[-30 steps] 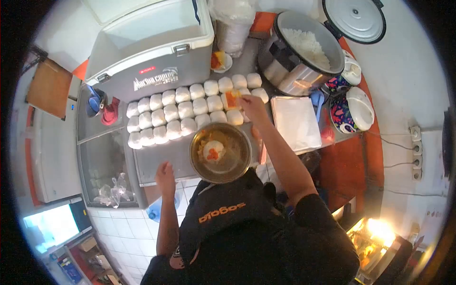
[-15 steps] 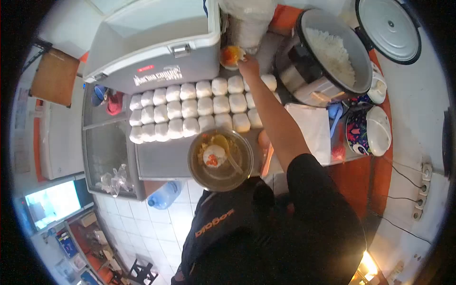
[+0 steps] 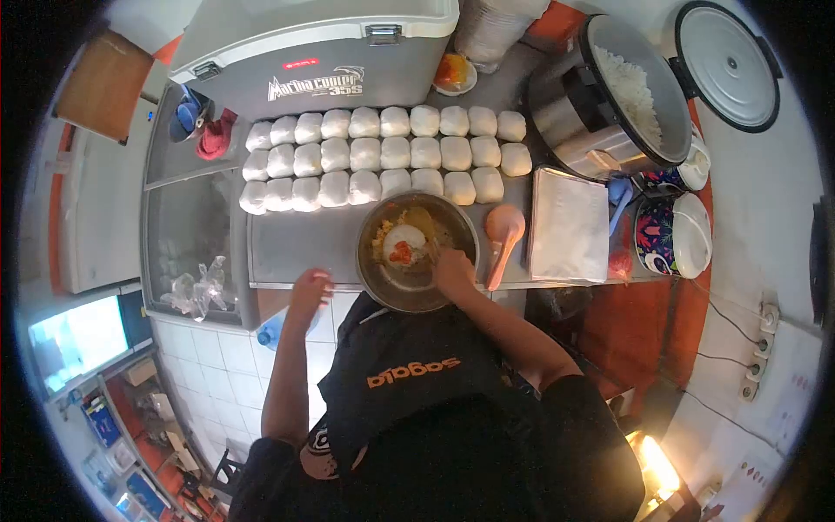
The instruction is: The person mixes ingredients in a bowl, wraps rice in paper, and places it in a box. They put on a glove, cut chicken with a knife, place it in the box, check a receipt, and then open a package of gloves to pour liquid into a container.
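A round metal bowl [image 3: 372, 277] sits at the counter's front edge, close to my body. In it lie a white mound of rice topped with orange-red bits [image 3: 402, 244] and some yellowish pieces. My right hand [image 3: 454, 274] reaches over the bowl's right side, its fingers closed round the handle of a yellowish spoon [image 3: 424, 223]. Left of the bowl, my left hand [image 3: 313, 289] hangs near the counter edge, fingers apart and holding nothing. A pinkish-orange rice paddle [image 3: 504, 228] rests just right of the bowl.
Behind the bowl stand three rows of white wrapped portions [image 3: 365, 154]. A grey cooler box [image 3: 252, 87], a small bowl of orange food [image 3: 454, 76] and a large rice cooker [image 3: 565, 122] are at the back. White paper sheets [image 3: 570, 226] lie to the right.
My right hand has come back from the small bowl at the rear to the spoon in the metal bowl. My left hand has come into view. The camera view has shifted.
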### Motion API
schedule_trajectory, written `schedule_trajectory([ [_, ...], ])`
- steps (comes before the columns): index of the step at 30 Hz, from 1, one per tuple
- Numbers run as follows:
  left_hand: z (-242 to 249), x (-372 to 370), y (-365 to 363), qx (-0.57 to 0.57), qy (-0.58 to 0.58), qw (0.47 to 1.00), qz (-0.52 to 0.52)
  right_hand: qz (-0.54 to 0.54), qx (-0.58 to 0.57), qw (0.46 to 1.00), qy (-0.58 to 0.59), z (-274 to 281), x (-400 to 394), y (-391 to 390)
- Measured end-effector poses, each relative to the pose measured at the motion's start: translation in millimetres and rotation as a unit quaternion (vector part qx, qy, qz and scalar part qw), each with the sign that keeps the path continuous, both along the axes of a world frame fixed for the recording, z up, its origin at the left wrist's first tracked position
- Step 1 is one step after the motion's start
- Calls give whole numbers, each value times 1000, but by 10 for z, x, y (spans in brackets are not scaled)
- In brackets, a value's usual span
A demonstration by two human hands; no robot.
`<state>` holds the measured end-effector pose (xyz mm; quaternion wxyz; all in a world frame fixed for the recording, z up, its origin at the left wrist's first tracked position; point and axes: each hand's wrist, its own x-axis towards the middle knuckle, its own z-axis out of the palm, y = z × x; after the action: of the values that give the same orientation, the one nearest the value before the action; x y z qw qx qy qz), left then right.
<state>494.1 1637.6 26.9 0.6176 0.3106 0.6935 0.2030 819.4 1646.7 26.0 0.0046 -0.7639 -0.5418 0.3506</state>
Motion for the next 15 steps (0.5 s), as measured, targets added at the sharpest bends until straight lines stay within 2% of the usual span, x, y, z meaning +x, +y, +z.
schedule_trajectory([
  [3, 85, 408, 115, -5, -62, 994, -88, 65, 53, 995, -44, -82, 228, 6],
  [6, -445, 532, 48, 98, 9, 982, -159, 12, 73, 996, -43, 539, 450, 16],
  [9, -74, 625, 89, 194, 60, 969, -145, 26, 183, 981, 61, 591, 588, -152],
  [12, -57, 600, 123, 226, 64, 969, -81, 122, 180, 966, 138, 295, 407, -284],
  [15, -70, 524, 152, 241, 75, 964, -84, 70, 188, 974, 103, 255, 6, -276],
])
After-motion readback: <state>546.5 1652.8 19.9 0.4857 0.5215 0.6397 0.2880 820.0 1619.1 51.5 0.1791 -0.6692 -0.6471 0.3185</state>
